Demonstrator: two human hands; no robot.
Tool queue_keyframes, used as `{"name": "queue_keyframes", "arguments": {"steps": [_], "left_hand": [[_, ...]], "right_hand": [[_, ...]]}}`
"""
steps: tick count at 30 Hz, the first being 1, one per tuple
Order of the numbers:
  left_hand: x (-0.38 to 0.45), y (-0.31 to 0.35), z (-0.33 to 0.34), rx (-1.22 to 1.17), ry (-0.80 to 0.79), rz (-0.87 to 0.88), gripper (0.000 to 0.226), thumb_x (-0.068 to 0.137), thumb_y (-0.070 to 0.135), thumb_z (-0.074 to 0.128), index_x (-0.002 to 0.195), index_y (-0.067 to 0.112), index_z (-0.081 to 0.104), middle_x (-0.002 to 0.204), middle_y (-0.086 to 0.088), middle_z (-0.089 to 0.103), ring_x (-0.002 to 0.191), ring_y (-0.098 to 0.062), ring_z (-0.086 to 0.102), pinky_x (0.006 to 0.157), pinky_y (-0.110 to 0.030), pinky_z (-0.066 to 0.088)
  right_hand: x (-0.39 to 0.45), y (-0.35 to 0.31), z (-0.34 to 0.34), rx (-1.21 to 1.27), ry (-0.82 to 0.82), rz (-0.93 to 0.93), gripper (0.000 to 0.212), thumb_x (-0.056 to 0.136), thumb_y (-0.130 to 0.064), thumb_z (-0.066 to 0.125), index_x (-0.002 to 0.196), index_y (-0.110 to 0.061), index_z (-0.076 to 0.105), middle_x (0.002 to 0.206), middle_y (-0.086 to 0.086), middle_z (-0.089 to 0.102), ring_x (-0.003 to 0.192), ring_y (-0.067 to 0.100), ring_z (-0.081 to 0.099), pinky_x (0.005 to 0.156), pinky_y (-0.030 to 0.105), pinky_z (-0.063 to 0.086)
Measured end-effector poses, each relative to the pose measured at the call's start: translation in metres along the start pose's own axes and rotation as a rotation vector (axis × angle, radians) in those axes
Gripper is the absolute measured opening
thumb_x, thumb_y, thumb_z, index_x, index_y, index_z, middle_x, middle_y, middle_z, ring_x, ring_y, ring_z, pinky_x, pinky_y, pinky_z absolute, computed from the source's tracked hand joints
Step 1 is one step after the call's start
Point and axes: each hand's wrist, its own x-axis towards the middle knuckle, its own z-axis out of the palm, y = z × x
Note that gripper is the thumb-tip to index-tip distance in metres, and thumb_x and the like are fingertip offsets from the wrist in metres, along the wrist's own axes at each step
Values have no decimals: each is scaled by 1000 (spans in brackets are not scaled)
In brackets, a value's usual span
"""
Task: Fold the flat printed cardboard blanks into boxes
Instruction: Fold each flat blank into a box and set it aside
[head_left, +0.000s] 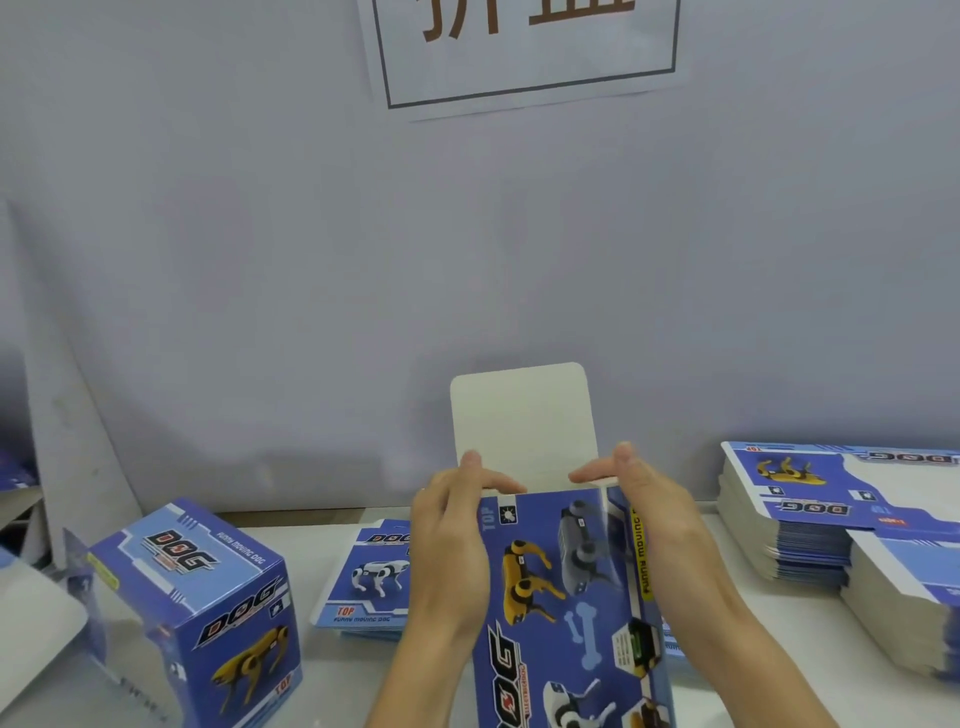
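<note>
- Head view: pale worktop (332, 670) against grey-blue backdrop, framed sign (524, 47) taped up top.
- Box in hand (566, 603) held upright at centre, already squared into a tube; white top flap (522, 421) standing open above it.
- Left hand (452, 525) curled round the box's left top edge, thumb over the rim, fingers pressing inward.
- Right hand (644, 499) gripping the right top edge, fingers reaching in over the opening, likely on a side dust flap; flap itself mostly hidden.
- Finished box (202, 608) standing at left; small pile of blanks (369, 577) just behind the left hand; tall stack of flat blanks (831, 514) at right.
- Judged step: closing the top. Fold both side flaps in flat first, keep tube square, crease lid on its score line, then tuck tongue inside front wall without buckling.
</note>
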Motion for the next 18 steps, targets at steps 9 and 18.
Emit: {"name": "queue_keyframes", "arguments": {"steps": [9,18], "left_hand": [[4,4,-6,-206,-134,-77,36,102,18,46,118,50,44,106,-12,69,82,-27,75,54,-28,57],[0,-3,-5,-178,-46,122,31,90,36,40,81,17,62,95,-7,68,84,-25,69,59,-34,54]], "right_hand": [[4,2,5,60,89,93,33,101,-21,43,121,-46,49,97,18,71,84,31,75,73,42,60],[3,10,1,66,163,-26,31,82,-40,41,88,-19,63,88,3,67,82,16,65,61,23,52]]}}
